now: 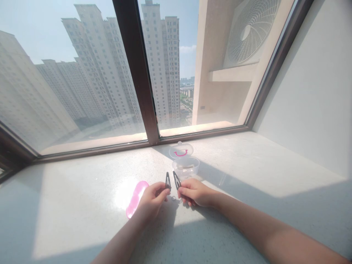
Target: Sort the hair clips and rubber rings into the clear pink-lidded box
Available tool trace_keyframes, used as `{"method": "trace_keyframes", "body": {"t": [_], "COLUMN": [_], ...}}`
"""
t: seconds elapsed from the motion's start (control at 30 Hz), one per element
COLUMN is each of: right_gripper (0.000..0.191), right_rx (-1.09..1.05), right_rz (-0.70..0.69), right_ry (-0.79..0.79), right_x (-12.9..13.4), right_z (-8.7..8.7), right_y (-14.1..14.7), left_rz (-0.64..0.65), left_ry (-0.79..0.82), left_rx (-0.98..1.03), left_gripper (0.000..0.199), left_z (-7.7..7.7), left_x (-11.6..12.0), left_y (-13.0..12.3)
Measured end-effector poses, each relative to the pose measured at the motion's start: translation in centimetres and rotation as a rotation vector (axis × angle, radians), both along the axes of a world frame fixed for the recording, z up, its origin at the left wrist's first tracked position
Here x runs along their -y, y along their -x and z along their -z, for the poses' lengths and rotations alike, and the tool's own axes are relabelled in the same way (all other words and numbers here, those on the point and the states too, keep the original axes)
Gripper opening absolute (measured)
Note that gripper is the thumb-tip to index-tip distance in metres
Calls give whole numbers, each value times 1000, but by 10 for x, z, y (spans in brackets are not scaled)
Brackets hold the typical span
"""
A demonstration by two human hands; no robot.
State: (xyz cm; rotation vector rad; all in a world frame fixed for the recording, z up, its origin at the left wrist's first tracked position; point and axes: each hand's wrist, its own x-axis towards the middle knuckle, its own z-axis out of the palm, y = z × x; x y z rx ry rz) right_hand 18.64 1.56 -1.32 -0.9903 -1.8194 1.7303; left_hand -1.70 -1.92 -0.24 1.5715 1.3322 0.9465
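Observation:
Between thumb and fingers, my left hand (155, 198) pinches a black snap hair clip (167, 180), its narrow end pointing up. A second black snap hair clip (176, 180) is held the same way by my right hand (195, 191). The two clips lean towards each other with a small gap between them. Just beyond my hands stands a clear plastic box (186, 167) with its lid (181, 150) open; the lid bears a pink curved handle. Something lies inside the box, too unclear to name. A small ring (173, 198) lies on the sill between my hands.
A glossy pink, waisted plastic piece (136, 200) lies left of my left hand. The pale speckled sill (82, 205) runs up to a brown-framed window (154, 139). A white wall (308, 110) closes off the right side.

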Motion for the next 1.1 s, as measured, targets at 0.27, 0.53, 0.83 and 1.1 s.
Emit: {"method": "trace_keyframes", "body": {"t": [0.27,0.53,0.83,1.1], "right_gripper": [22,21,22,19], "right_rx": [1,-4,15,-5], "right_rz": [0,1,2,-12], "right_ry": [-8,-7,6,-20], "right_x": [-1,-1,0,-1], "right_z": [1,1,-2,2], "right_y": [-1,-1,0,-1], "left_rz": [0,-15,-15,4], "left_ry": [-4,2,8,7], "left_rx": [-5,-25,-22,-33], "left_gripper": [17,17,17,19], "left_z": [-2,-4,-4,-1], "left_x": [-1,1,1,0], "left_y": [-1,-1,-2,0]}}
